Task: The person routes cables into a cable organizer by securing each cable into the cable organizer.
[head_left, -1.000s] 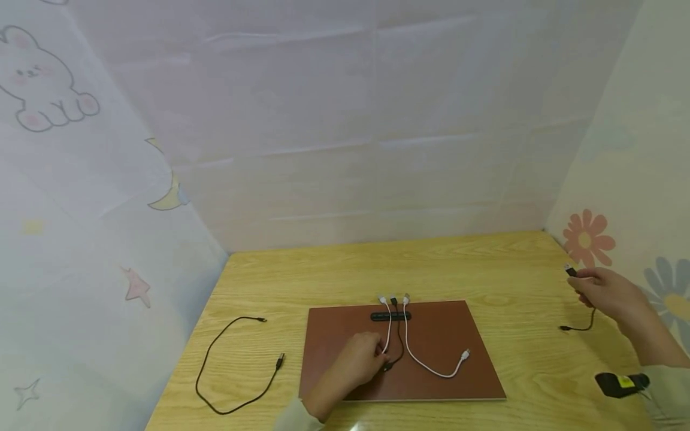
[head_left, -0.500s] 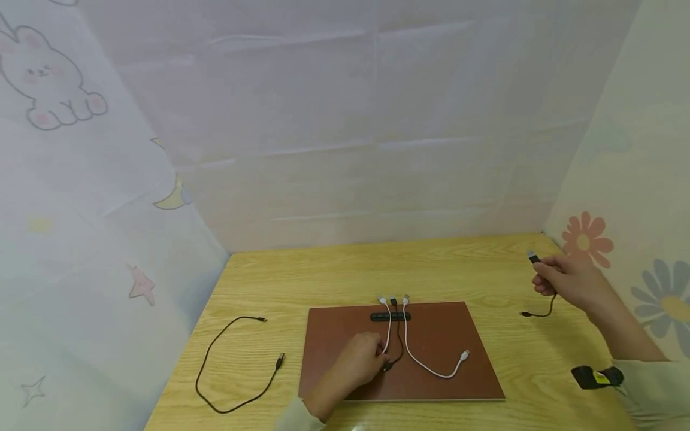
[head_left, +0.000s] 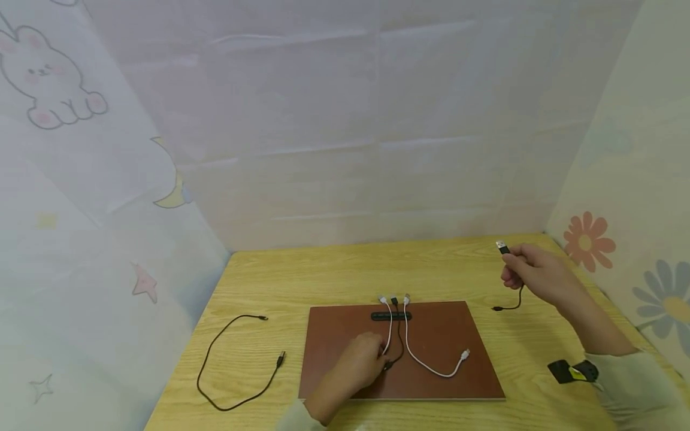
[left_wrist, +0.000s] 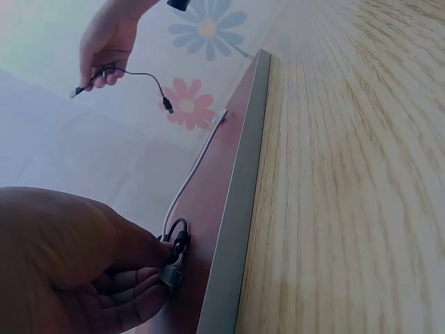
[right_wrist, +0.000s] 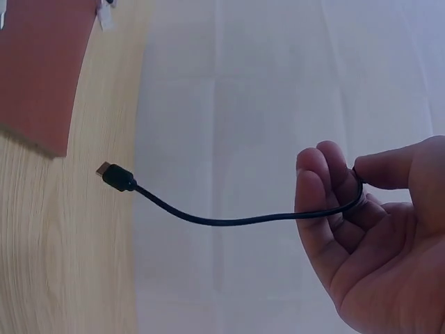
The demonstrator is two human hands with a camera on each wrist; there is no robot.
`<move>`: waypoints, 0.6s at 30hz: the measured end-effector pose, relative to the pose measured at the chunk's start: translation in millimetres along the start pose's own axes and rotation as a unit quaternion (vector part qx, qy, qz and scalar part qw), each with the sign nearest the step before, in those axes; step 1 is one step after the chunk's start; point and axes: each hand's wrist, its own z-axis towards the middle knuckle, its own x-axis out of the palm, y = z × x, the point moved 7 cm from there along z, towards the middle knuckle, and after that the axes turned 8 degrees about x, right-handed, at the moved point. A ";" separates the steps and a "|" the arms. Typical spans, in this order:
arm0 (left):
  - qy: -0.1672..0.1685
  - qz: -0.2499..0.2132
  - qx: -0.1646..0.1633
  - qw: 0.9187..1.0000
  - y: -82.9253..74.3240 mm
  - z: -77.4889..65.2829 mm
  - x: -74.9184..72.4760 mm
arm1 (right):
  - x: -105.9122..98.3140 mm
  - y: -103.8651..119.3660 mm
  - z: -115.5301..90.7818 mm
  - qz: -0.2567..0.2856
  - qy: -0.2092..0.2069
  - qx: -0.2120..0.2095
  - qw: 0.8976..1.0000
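Left hand (head_left: 358, 362): curled fingers pinching end of slim white cable (head_left: 390, 332) over smooth, reddish-brown rectangular board (head_left: 334, 323) on wood-grain surface (head_left: 431, 269). Farther off, right hand (head_left: 533, 273): thumb and fingers clamped on short black USB cable (right_wrist: 229, 223), raised above surface; metal-tipped plug (head_left: 502, 246) tilted up and leftward, cord curving below.
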 end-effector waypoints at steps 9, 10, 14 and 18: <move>-0.008 0.053 0.021 0.998 -7.0 -2.2 -5.0 | 25.8 23.0 7.0 -0.006 0.028 -0.016 0.999; -0.009 0.054 0.022 0.998 -7.5 -2.3 -5.4 | 29.0 25.5 8.1 -0.003 0.030 -0.020 0.999; -0.010 0.054 0.026 0.998 -7.5 -2.4 -5.0 | 41.0 35.1 11.9 0.012 0.039 -0.034 0.999; -0.013 0.041 0.022 0.999 -5.7 -2.7 -4.3 | 51.2 44.4 14.4 0.027 0.043 -0.044 0.998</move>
